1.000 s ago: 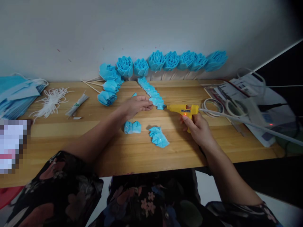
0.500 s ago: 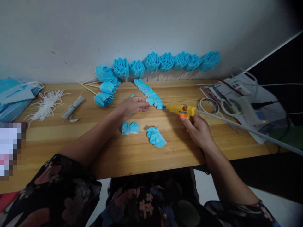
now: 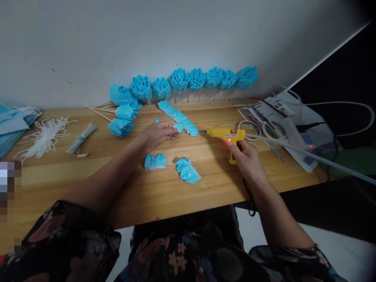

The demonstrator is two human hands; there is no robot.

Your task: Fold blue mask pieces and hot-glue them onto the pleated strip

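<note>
My left hand point(image 3: 161, 135) is closed, with thumb and fingertips pinching a small blue folded piece point(image 3: 178, 127) beside a long pleated blue strip point(image 3: 178, 116). That strip slants across the table, its near end just by the metal nozzle of a yellow glue gun point(image 3: 225, 134). Wrapped round the gun's handle is my right hand point(image 3: 246, 154); a red light glows near the thumb. Two short pleated blue pieces lie closer to me, one on the left point(image 3: 155, 161) and one on the right point(image 3: 188, 171). A blue tip point(image 3: 156, 121) shows behind my left hand.
Blue flowers point(image 3: 196, 79) on sticks line the wall, several more lying at the left. Further left are white cords point(image 3: 48, 135), a bundle of thin ties point(image 3: 82, 138) and stacked blue masks point(image 3: 13, 127). Tape rolls point(image 3: 249, 130), papers and cables crowd the right.
The glue gun has drawn back slightly to the right from the strip's near end. My left hand keeps its place by the strip, while the whole view has shifted a little.
</note>
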